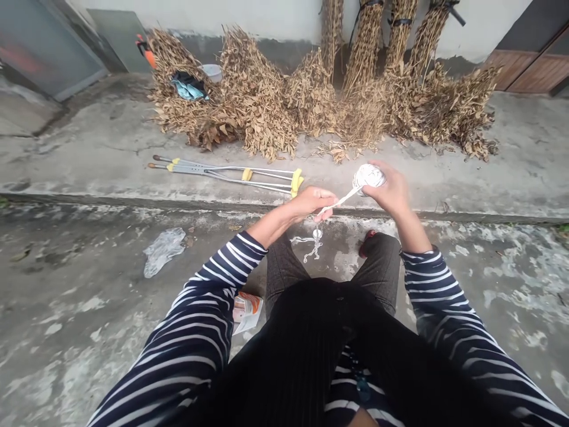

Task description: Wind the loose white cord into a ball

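My right hand is closed around a ball of white cord, its fingers along the right side. From the ball a white strand runs down and left to my left hand, which pinches it. Below my left hand hangs a small white ring-like piece with loose white cord ends dangling beneath it. I cannot make out exactly how that piece joins the strand, since my fingers cover the upper part.
Crutches with yellow pads lie on the raised concrete step. Dried plant bundles lean along the wall. A clear plastic bag lies on the ground at left, and an orange-and-white packet sits beside my leg.
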The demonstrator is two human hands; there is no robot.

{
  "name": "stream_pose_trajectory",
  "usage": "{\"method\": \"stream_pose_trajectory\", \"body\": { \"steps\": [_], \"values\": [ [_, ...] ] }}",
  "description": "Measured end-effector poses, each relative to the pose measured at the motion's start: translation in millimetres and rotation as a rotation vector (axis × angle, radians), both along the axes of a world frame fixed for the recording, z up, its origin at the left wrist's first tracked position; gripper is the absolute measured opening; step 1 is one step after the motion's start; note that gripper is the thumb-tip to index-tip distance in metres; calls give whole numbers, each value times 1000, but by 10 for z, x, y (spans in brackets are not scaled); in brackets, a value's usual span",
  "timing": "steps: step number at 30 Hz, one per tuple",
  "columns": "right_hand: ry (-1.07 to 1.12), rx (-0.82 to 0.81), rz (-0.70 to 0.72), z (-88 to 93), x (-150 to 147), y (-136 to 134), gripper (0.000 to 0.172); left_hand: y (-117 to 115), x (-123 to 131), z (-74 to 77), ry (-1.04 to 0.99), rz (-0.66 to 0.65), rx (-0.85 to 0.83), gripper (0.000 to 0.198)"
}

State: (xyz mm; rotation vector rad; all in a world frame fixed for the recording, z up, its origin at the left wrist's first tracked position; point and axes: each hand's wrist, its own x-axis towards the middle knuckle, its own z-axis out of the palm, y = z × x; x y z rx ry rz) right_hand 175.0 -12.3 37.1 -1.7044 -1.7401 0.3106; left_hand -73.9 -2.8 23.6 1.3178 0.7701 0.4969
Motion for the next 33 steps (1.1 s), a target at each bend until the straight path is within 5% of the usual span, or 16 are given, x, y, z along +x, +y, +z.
{"method": "stream_pose_trajectory", "body": {
  "steps": [6, 12, 19, 23, 29, 33],
  "values": [
    [38, 271, -16, -113, 30, -17, 69, -170, 33, 55, -238, -29, -83, 63],
    [85, 473, -13, -244, -2, -65, 65, -342, 96, 169, -320, -99, -78, 49],
    [0, 565, -23, -131, -79, -163, 71, -514, 251, -367, -378, -77, -271, 53],
    [-58, 532, -26, -60, -109, -227, 74, -436, 322, -570, -198, 94, -127, 61],
    [-89, 477, -52, -44, -114, -248, 75, -406, 395, -321, -54, 160, 190, 48],
    [-98, 441, -36, -70, -90, -248, 73, -524, 364, -96, -174, 59, 111, 50]
  ]
}}
